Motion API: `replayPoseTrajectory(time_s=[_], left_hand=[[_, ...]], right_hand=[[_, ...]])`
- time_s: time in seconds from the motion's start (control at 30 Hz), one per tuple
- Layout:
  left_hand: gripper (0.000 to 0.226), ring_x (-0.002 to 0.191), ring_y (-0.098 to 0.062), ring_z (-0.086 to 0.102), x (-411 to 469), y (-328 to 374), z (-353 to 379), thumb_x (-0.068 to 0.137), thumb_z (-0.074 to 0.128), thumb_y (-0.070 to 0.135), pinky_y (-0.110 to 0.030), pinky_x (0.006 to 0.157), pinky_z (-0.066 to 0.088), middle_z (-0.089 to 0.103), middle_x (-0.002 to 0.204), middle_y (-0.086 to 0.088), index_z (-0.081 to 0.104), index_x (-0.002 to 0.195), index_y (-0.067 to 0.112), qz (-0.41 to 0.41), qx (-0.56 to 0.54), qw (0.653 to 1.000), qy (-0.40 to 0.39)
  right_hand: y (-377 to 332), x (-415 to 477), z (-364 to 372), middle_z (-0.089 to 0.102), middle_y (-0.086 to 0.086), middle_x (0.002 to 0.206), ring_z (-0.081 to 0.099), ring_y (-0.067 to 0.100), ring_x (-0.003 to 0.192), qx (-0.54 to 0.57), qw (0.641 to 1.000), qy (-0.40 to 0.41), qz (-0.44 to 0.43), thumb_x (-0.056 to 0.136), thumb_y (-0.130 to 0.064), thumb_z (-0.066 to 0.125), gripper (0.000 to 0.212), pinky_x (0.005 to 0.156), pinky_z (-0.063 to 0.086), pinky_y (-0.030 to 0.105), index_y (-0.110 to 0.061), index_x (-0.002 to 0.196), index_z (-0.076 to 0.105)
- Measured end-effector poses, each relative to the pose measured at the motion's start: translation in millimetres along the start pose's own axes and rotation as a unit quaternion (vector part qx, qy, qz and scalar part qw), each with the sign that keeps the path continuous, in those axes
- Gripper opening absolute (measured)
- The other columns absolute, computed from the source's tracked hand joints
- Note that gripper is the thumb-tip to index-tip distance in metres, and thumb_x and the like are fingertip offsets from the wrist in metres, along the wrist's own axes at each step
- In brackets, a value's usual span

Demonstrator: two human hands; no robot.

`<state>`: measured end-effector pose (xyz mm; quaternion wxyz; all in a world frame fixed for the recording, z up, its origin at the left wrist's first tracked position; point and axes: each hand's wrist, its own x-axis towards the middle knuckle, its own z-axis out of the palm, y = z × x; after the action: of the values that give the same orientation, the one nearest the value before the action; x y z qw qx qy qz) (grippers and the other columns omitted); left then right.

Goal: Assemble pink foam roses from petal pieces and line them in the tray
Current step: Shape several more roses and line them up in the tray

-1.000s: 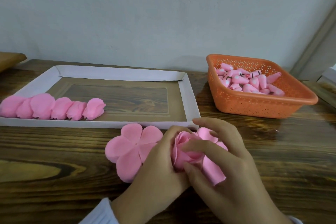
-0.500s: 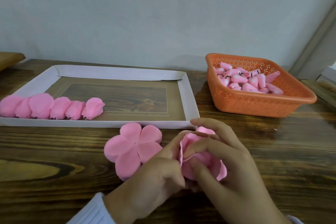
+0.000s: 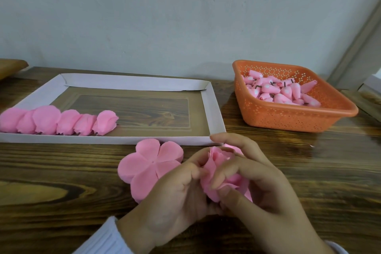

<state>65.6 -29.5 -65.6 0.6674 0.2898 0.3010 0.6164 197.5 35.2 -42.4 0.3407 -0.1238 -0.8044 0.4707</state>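
Note:
A half-formed pink foam rose [image 3: 218, 173] sits between both hands, just in front of the tray's near right corner. My left hand [image 3: 175, 198] grips it from the left with curled fingers. From the right, my right hand [image 3: 261, 187] wraps its fingers over the petals. A flat five-petal foam piece [image 3: 148, 165] lies on the table to the left, partly under my left hand. Several finished roses [image 3: 59, 122] stand in a row along the front left of the white-rimmed tray [image 3: 212, 109].
An orange perforated basket [image 3: 292, 117] at the back right holds several pink bud cores [image 3: 282, 93]. A wall rises behind the wooden table [image 3: 61, 192]. A wooden edge [image 3: 10, 68] shows at the far left.
Both hands have kept working the rose, folding its petals upward and tighter. The left hand has slid a little toward me. The flat petal piece and the tray have not moved.

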Motion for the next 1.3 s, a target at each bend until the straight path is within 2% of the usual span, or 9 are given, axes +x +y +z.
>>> replayPoseTrajectory(time_s=[0.17, 0.3, 0.47, 0.53, 0.7, 0.9, 1.03, 1.13, 1.3], left_hand=[[0.047, 0.105, -0.038, 0.045, 1, -3, -1, 0.082, 0.039, 0.005, -0.051, 0.088, 0.031, 0.055, 0.115, -0.026, 0.052, 0.127, 0.004, 0.006, 0.033, 0.999, 0.020], [0.049, 0.104, -0.034, 0.047, 1, -5, -3, 0.077, 0.041, 0.012, -0.050, 0.088, 0.033, 0.059, 0.115, -0.020, 0.059, 0.123, 0.012, 0.021, 0.051, 0.998, 0.038], [0.046, 0.104, -0.030, 0.053, 3, -5, -2, 0.074, 0.044, 0.012, -0.050, 0.090, 0.037, 0.064, 0.113, -0.016, 0.063, 0.116, 0.017, 0.032, 0.042, 0.998, 0.042], [0.044, 0.103, -0.030, 0.055, 2, -4, -2, 0.075, 0.045, 0.013, -0.049, 0.090, 0.038, 0.065, 0.113, -0.016, 0.064, 0.115, 0.016, 0.036, 0.040, 0.998, 0.042], [0.044, 0.101, -0.033, 0.055, 1, -2, -2, 0.078, 0.044, 0.011, -0.050, 0.087, 0.038, 0.062, 0.119, -0.022, 0.062, 0.118, 0.015, 0.040, 0.055, 0.997, 0.043], [0.046, 0.074, -0.023, 0.065, -3, 0, -2, 0.068, 0.046, 0.007, -0.035, 0.069, 0.050, 0.068, 0.089, -0.010, 0.054, 0.113, 0.009, 0.040, 0.062, 0.997, 0.008], [0.060, 0.085, -0.030, 0.063, -3, 3, -1, 0.052, 0.060, 0.015, -0.041, 0.073, 0.051, 0.064, 0.101, -0.017, 0.056, 0.112, 0.008, 0.051, 0.013, 0.999, -0.011], [0.064, 0.095, -0.029, 0.063, -5, 2, -3, 0.059, 0.064, 0.001, -0.035, 0.077, 0.053, 0.065, 0.106, -0.014, 0.053, 0.121, 0.010, 0.078, 0.108, 0.990, -0.046], [0.046, 0.103, -0.026, 0.066, -4, -1, -1, 0.071, 0.073, -0.006, -0.040, 0.086, 0.056, 0.070, 0.106, -0.008, 0.065, 0.107, 0.021, 0.139, 0.294, 0.943, 0.069]], right_hand=[[0, 0, -2, 0.054, -0.017, 0.129, 0.047, 0.016, 0.129, 0.006, 1.000, 0.005, 0.009, 0.072, -0.029, 0.061, 0.011, 0.100, 0.042, 0.043, -0.031, 0.077, 0.071], [3, 3, -4, 0.049, -0.018, 0.132, 0.046, 0.018, 0.130, -0.118, 0.992, 0.033, -0.031, 0.073, -0.035, 0.061, 0.018, 0.103, 0.037, 0.029, -0.032, 0.089, 0.069], [4, 3, -5, 0.051, -0.015, 0.133, 0.045, 0.018, 0.131, -0.123, 0.991, 0.031, -0.042, 0.075, -0.035, 0.061, 0.013, 0.103, 0.036, 0.025, -0.033, 0.085, 0.069], [4, 4, -5, 0.052, -0.015, 0.132, 0.045, 0.017, 0.131, -0.094, 0.994, 0.024, -0.040, 0.075, -0.034, 0.061, 0.011, 0.103, 0.037, 0.028, -0.033, 0.083, 0.070], [3, 3, -7, 0.055, -0.017, 0.129, 0.046, 0.017, 0.130, -0.021, 1.000, 0.010, -0.009, 0.073, -0.034, 0.063, 0.009, 0.098, 0.042, 0.048, -0.036, 0.076, 0.071], [7, 4, -5, 0.054, -0.016, 0.126, 0.047, 0.015, 0.130, -0.060, 0.996, 0.058, -0.024, 0.075, -0.037, 0.064, 0.015, 0.102, 0.040, 0.027, -0.039, 0.091, 0.066], [9, 4, -4, 0.056, -0.018, 0.125, 0.050, 0.016, 0.128, -0.072, 0.996, 0.051, -0.028, 0.079, -0.038, 0.062, 0.029, 0.102, 0.042, 0.030, -0.040, 0.108, 0.059], [10, 5, -5, 0.056, -0.016, 0.125, 0.050, 0.012, 0.127, -0.092, 0.994, 0.043, -0.033, 0.081, -0.038, 0.059, 0.032, 0.099, 0.041, 0.021, -0.037, 0.113, 0.061], [13, 3, -2, 0.057, -0.014, 0.127, 0.053, 0.010, 0.124, -0.125, 0.991, 0.004, -0.044, 0.087, -0.035, 0.057, 0.027, 0.100, 0.041, 0.020, -0.033, 0.111, 0.069]])
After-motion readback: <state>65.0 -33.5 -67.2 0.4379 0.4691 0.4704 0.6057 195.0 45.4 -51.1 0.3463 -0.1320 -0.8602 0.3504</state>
